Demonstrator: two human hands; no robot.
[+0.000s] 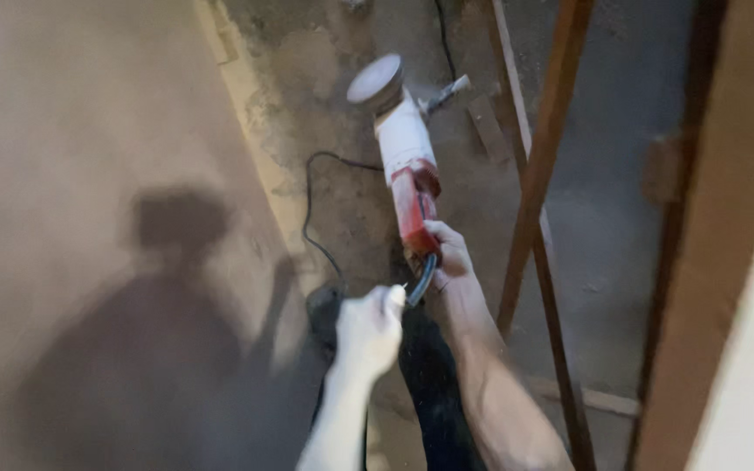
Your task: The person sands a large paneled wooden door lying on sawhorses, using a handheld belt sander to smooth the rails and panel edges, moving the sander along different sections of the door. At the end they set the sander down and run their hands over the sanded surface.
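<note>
The right hand (448, 253) is gripping the sander (405, 148), fingers wrapped round its rear, disc well beyond them, off the wall (89, 174). The left hand (366, 330) is pinching the cord (421, 283). No sanding is happening; the wall looks dusty.

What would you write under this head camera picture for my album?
Right hand grips a dusty red-and-white sander; left hand holds its black cord.

Dusty red-and-white sander (407, 166), disc tilted upward
</note>
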